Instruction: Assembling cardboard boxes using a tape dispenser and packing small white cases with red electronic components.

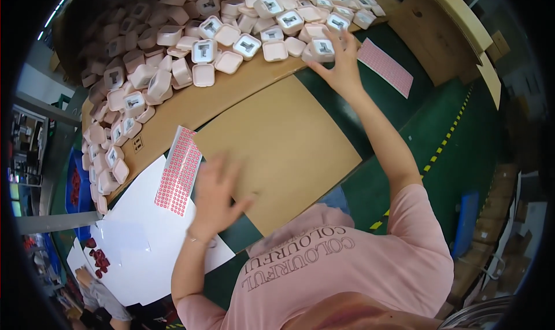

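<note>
My right hand (345, 69) reaches to the near edge of a large heap of small pink cases. Its thumb and fingers are round one pink case (319, 50) with a white insert, at the front of the heap. My left hand (217, 194), blurred by motion, hovers with fingers spread over the left edge of a brown cardboard sheet (283, 150). Nothing shows in it. Just left of that hand lies a sheet of round red-and-white stickers (178, 174). Many of the heaped cases (204, 51) stand with lids raised, showing white inserts with a dark shape.
A second pink sticker sheet (386, 67) lies right of my right hand. An open carton (439, 35) stands at the far right. White paper (153, 266) covers the left side, with small dark-red pieces (99, 260) near another person's hand (85, 277). A blue bin (78, 185) stands beyond.
</note>
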The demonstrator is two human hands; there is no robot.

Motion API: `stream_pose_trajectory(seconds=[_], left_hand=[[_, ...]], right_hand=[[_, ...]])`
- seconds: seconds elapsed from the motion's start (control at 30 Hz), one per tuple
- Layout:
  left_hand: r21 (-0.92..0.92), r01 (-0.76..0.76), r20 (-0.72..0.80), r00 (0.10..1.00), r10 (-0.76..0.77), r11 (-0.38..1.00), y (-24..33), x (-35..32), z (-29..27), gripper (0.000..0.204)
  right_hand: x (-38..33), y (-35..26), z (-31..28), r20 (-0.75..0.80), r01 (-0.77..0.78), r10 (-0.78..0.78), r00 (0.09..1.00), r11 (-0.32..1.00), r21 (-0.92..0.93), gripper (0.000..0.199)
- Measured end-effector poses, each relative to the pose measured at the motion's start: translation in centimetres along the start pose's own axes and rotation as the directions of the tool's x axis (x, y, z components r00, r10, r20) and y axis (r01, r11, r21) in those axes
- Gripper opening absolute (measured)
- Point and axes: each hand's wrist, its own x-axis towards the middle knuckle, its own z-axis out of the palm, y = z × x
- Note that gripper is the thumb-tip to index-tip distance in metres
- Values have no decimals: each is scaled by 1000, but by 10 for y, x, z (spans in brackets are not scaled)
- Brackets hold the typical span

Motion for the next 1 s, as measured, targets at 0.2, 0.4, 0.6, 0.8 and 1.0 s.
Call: stream_pose_trajectory(seconds=[0.2, 0.4, 0.6, 0.8, 1.0], left_hand=[[207, -144, 135, 984, 117, 968, 20, 12, 35, 79], [106, -292, 285, 925, 252, 951, 22, 6, 30, 78], [127, -271, 277, 933, 228, 954, 27, 11, 27, 75], [132, -217, 219, 958, 186, 967, 29, 9, 34, 74], [164, -199, 197, 966, 166, 966, 32, 5, 33, 73]], right_hand=[[-3, 8, 31, 113, -127, 100, 989, 957, 260, 54], [4, 18, 32, 104, -88, 59, 993, 948, 305, 60], [7, 18, 44, -5, -38, 42, 999, 933, 358, 53], [20, -11, 18, -30, 226, -233, 972, 894, 387, 50], [147, -5, 58, -223, 397, -342, 913, 871, 289, 58]])
